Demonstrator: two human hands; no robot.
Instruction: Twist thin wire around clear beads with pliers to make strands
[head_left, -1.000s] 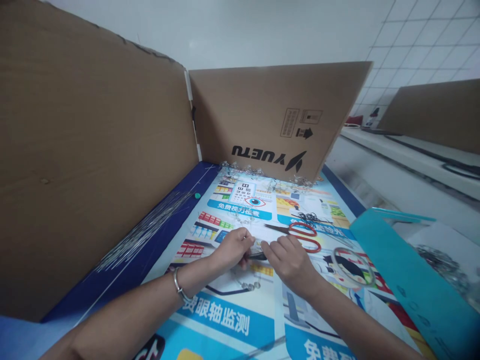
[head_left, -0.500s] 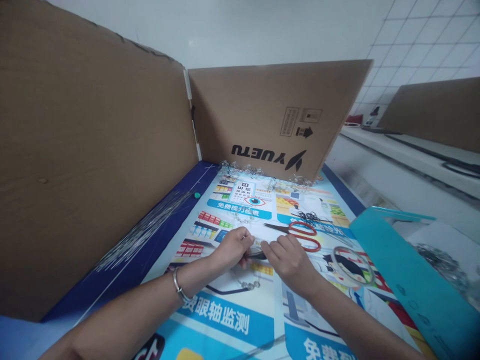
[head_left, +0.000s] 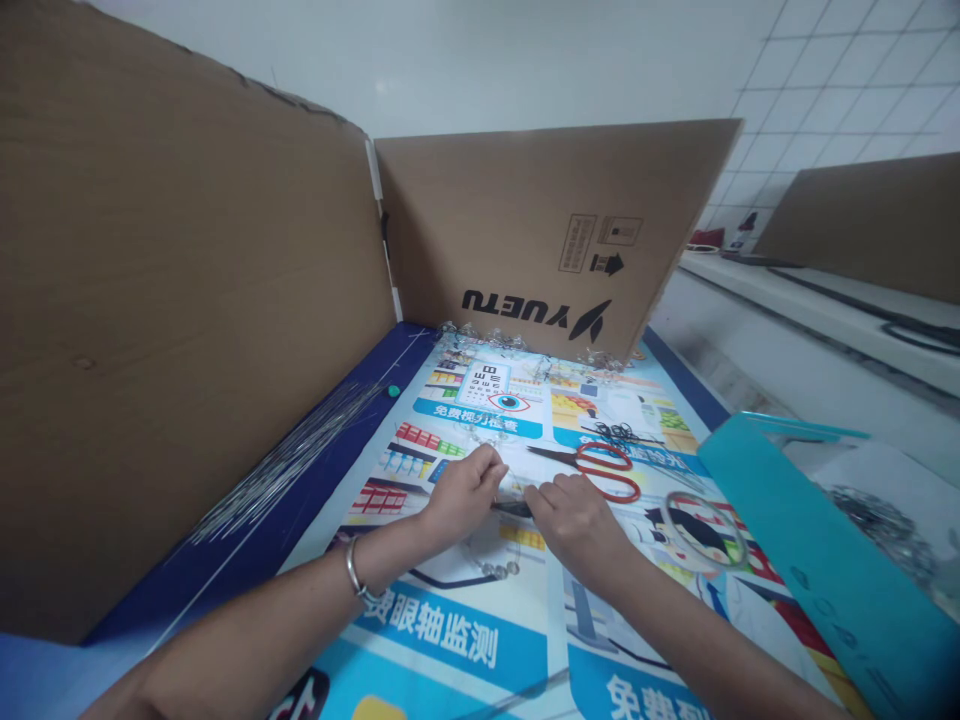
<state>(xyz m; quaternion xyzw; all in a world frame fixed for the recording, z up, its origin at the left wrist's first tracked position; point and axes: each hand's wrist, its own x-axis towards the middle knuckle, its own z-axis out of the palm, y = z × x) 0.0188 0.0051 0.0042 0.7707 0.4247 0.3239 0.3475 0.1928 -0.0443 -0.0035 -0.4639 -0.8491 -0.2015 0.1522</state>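
My left hand (head_left: 465, 495) and my right hand (head_left: 574, 520) meet over a printed poster mat (head_left: 480, 640), fingers pinched together. Between them shows a small dark tool (head_left: 514, 509), held in my right hand; its kind is hard to make out. My left fingers pinch something tiny I cannot make out. A silver bangle (head_left: 355, 572) circles my left wrist. A short beaded wire piece (head_left: 495, 570) lies on the mat just below my hands. Red-handled scissors (head_left: 600, 468) lie just beyond my right hand.
Cardboard walls stand at the left (head_left: 180, 300) and back (head_left: 540, 240). A bundle of thin wires (head_left: 289, 460) lies along the left wall. A clear ring (head_left: 705, 530), small black rings (head_left: 619, 433), clear beads (head_left: 480, 335) by the back wall, and a teal folder (head_left: 817, 560) lie to the right.
My hands have shifted very slightly upward and the left fingers have closed a little nearer the right ones. Nothing else has moved.
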